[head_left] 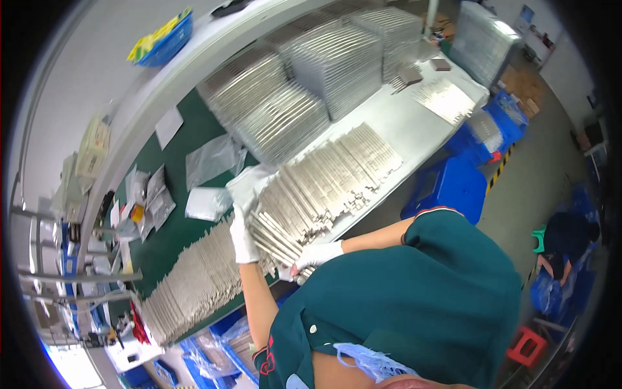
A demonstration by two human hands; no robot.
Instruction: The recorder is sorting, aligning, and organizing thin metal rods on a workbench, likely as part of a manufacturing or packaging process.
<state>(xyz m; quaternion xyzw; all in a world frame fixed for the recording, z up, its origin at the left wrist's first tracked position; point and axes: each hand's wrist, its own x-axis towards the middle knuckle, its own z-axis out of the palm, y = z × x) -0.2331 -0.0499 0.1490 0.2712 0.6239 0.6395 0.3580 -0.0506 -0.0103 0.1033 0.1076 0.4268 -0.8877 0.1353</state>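
White gloves cover both my hands. Between them is a small bundle of long, thin silvery strips (277,241). My left hand (243,238) closes on the far left end of the bundle. My right hand (317,255) grips its near end, close to my body, with bare fingertips showing. Beside the bundle on the right lies a wide row of similar strips (337,170), packed side by side on a pale surface. Another long row (194,279) stretches away to the left on the green table top. What exactly these strips are I cannot tell.
Tall wrapped stacks of strips (337,61) stand behind the row. Plastic bags (152,194) and a white packet (207,203) lie on the green mat. A shelf holds a blue basket (170,47). Blue stools or bins (450,188) stand right; a person (570,240) crouches far right.
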